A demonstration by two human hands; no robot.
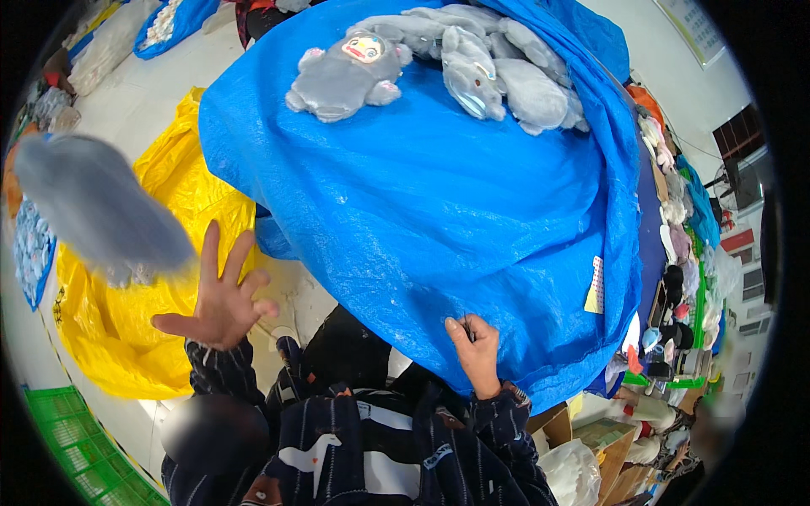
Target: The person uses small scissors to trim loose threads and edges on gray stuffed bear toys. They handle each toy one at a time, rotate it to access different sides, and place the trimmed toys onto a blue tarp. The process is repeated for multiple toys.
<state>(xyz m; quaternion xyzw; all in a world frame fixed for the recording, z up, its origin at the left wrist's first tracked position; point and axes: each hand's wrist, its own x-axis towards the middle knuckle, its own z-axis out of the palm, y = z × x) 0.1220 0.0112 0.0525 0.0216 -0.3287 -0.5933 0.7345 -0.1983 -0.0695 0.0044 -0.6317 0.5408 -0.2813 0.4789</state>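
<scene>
My left hand (221, 299) is open with its fingers spread, over the edge of a yellow plastic sheet (202, 202). A grey plush piece (101, 198), smeared by motion, hangs in the air up and left of those fingers, apart from them. Low over the blue tarp (396, 228), my right hand (477, 350) is closed in a pinch on a small dark tool (469, 328); most of it is hidden by the fingers. Farther away on the tarp lies a grey plush toy (342, 80) with a light face patch.
A heap of grey plush toys (498, 67) lies at the tarp's far right. Green crates (84, 447) stand at lower left. Cardboard boxes (612, 451) and a clear plastic bag (569, 472) are at lower right. A yellow printed slip (596, 287) lies at the tarp's right edge.
</scene>
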